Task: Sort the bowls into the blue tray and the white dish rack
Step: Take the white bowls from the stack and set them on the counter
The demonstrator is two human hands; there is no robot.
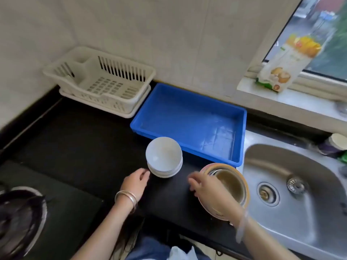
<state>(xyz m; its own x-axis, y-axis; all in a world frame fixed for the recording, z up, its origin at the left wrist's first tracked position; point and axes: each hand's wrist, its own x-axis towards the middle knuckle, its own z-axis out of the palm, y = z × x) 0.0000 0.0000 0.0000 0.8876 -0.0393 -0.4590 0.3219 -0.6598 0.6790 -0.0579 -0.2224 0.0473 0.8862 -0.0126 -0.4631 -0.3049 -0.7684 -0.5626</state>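
A stack of white bowls (164, 156) stands on the black counter just in front of the blue tray (189, 117), which holds nothing. To its left, in the corner, sits the white dish rack (101, 79), also with nothing in it. A second stack of tan bowls with orange rims (231, 182) stands beside the sink. My left hand (136, 182) hovers just left of the white stack, fingers slightly curled and apart, holding nothing. My right hand (208, 188) lies over the left rim of the tan stack, blurred; whether it grips the rim is unclear.
A steel sink (300, 194) lies at the right. A gas burner (20, 212) is at the lower left. A carton (287, 62) leans on the window sill, and a jar (336, 145) stands behind the sink. Tiled walls close the back.
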